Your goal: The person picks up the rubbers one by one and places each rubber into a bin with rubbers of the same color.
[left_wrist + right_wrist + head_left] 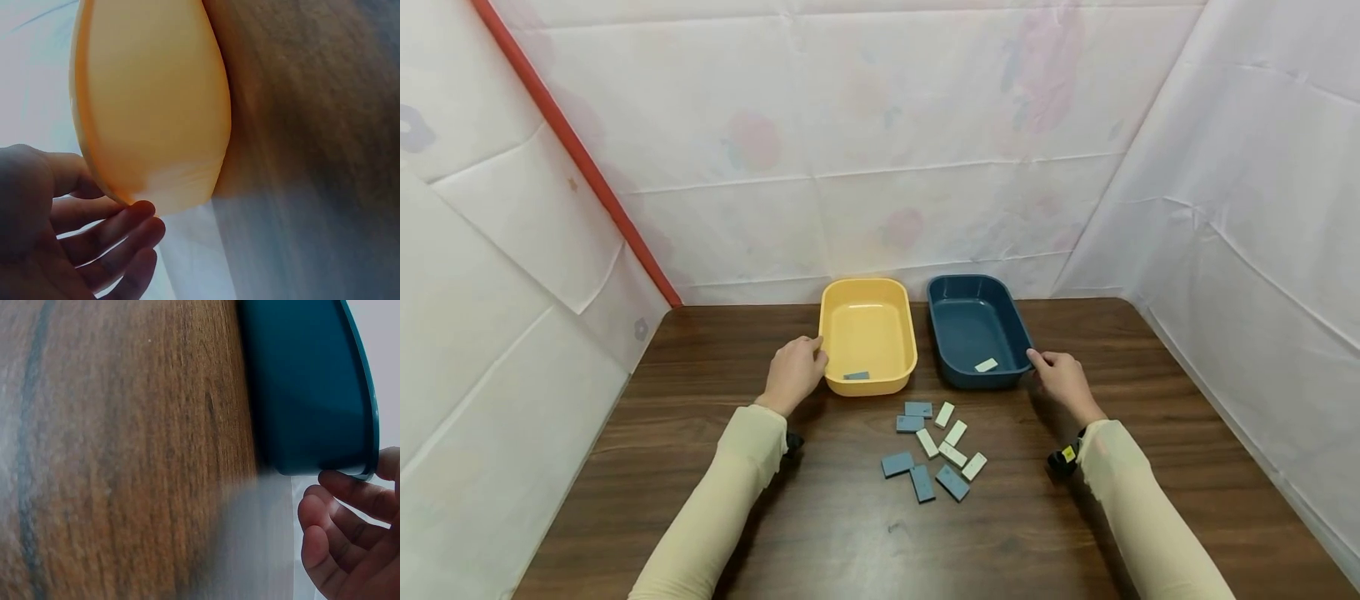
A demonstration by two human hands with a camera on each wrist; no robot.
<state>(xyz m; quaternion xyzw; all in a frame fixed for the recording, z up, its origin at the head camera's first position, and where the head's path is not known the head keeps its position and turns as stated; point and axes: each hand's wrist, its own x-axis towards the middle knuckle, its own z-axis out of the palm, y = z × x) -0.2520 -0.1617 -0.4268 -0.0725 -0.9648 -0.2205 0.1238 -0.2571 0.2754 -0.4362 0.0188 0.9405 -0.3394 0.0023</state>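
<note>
A pale cream sleeve with a faint yellow-green tinge covers each arm. The left sleeve (715, 492) fills part of the lower left of the frame, its plain cloth gathered in soft creases and ending in a loose, wide cuff (767, 425) at the wrist. The right sleeve (1153, 512), lower right, matches it in colour and has a wrinkled cuff (1101, 446). A small black device (794, 443) shows beside the left cuff. On the right wrist sits another black wrist unit (1060, 463), bearing a bright yellow square label (1069, 454) with a tiny dark mark, too small to read.
</note>
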